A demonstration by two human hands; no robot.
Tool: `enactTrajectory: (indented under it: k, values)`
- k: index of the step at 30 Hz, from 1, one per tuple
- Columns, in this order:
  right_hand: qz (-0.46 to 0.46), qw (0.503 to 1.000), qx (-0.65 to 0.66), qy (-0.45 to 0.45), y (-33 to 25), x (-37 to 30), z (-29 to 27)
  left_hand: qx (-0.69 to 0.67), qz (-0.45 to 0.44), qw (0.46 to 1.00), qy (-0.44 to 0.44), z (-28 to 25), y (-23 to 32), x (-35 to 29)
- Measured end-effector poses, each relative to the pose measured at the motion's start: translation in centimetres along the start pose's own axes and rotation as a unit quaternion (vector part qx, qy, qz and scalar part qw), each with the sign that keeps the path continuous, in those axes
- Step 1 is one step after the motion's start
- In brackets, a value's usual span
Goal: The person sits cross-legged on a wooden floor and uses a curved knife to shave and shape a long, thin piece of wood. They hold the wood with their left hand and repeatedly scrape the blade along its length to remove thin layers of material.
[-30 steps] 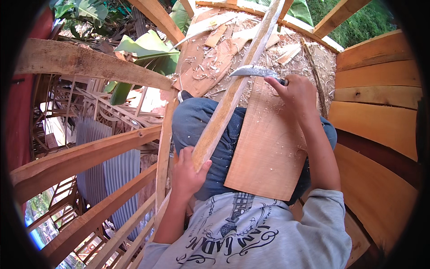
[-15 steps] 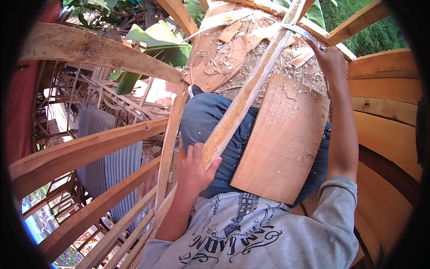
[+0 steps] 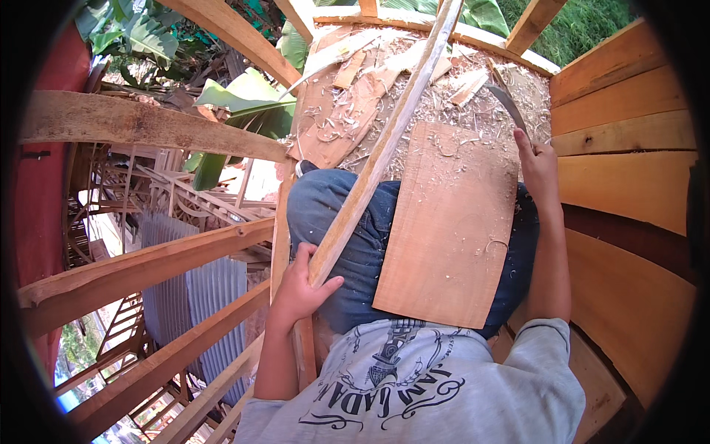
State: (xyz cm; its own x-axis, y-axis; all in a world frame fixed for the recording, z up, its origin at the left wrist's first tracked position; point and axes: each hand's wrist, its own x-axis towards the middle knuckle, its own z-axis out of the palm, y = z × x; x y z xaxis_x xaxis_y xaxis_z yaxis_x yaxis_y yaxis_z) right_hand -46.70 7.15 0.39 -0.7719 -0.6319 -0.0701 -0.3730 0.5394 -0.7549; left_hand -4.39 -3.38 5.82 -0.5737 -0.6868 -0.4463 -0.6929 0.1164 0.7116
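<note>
A long, narrow wooden pole (image 3: 379, 157) slants from my left hand up past the top of the view. Its near end lies between the thumb and fingers of my left hand (image 3: 302, 290). On the far right, my right hand (image 3: 541, 169) is closed round the handle of a curved-bladed knife (image 3: 509, 107), mostly hidden by the fingers. The blade points up and leftward, apart from the pole. A flat wooden board (image 3: 450, 229) rests across my lap, with a few shavings on it.
Wood shavings (image 3: 473, 111) and offcuts cover the floor ahead. Plank walling (image 3: 621, 185) rises close on the right. Wooden rails (image 3: 155, 266) run along the left, with corrugated sheets (image 3: 214, 311) beyond them. A banana leaf (image 3: 248, 96) hangs near the front left.
My right hand has drawn back toward me, bringing the knife away from the pole's far part. The left hand keeps its hold on the pole, shifted slightly left. The view has tilted a little.
</note>
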Motion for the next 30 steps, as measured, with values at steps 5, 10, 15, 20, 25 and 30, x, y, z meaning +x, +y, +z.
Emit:
enactTrajectory:
  k: [5, 10, 15, 20, 25, 30]
  values:
    - [-0.020, 0.999, 0.030, -0.034, -4.7, -6.7, 2.7, -0.214, -0.071, 0.965, -0.134, -0.8, -3.0, -0.8]
    - [-0.072, 0.993, -0.026, -0.092, -7.4, -10.4, 3.6, -0.288, -0.092, 0.934, -0.190, -0.6, -3.4, -1.8]
    - [-0.119, 0.984, -0.102, -0.081, -7.6, -11.6, 4.1, -0.291, -0.089, 0.936, -0.176, -0.1, -3.2, -1.7]
    - [-0.059, 0.987, -0.145, -0.045, -7.6, -10.0, 2.9, -0.267, -0.070, 0.948, -0.159, 0.3, -4.2, -1.8]
    - [-0.050, 0.989, -0.134, -0.047, -8.1, -10.1, 3.5, -0.250, -0.075, 0.946, -0.194, -0.4, -5.6, -1.7]
    - [-0.189, 0.969, -0.118, -0.109, -7.6, -12.5, 5.0, -0.256, -0.070, 0.952, -0.152, 0.5, -4.4, -1.7]
